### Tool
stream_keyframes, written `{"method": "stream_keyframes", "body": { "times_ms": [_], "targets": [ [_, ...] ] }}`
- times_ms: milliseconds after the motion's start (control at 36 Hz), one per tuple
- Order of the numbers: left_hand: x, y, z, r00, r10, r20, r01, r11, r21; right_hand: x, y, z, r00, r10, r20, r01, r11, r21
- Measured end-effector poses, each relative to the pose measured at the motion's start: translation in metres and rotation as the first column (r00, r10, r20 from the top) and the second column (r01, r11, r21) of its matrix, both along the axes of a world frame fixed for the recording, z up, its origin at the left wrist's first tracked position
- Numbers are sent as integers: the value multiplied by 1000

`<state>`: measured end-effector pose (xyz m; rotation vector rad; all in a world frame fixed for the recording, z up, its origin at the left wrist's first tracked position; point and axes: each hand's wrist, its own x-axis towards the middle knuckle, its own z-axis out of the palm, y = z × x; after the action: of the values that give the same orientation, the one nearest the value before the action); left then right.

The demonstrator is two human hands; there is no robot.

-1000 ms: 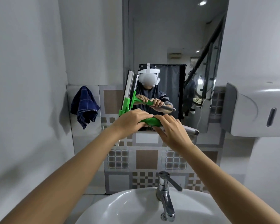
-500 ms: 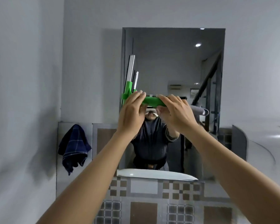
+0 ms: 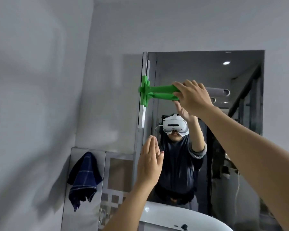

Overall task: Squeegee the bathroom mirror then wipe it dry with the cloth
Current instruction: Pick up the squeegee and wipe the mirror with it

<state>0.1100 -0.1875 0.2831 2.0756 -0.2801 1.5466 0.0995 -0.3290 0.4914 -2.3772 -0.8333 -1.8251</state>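
Dim, soft-shadowed, slightly blurred wide-angle.

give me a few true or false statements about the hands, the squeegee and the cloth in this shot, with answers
1. The right hand grips the handle of the green squeegee. True.
2. The left hand also holds the squeegee. False: it is open with flat fingers, lower down and apart from the tool.
3. The squeegee's blade stands vertical along the left edge of the mirror. True.
4. The blue cloth is pressed against the mirror. False: it hangs on the wall left of the mirror, untouched.
5. The sink lies below the mirror. True.
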Motion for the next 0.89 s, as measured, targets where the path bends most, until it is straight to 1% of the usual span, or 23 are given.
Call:
{"method": "stream_keyframes", "body": {
  "times_ms": [111, 333, 639, 889],
  "targets": [
    [6, 3, -2, 998, 56, 2, -56, 997, 57, 4, 6, 4, 1000, 13, 10, -13, 1000, -13],
    [14, 6, -5, 994, 99, 47, -103, 990, 92, 5, 5, 10, 1000, -11, -29, 11, 1000, -14],
    [15, 7, -4, 992, 111, 56, -116, 989, 95, -9, -10, 20, 988, -40, -152, 37, 999, -26],
    [17, 9, -5, 994, 92, 58, -98, 990, 99, -18, -39, 25, 978, -72, -198, 73, 997, -1]
  ]
}}
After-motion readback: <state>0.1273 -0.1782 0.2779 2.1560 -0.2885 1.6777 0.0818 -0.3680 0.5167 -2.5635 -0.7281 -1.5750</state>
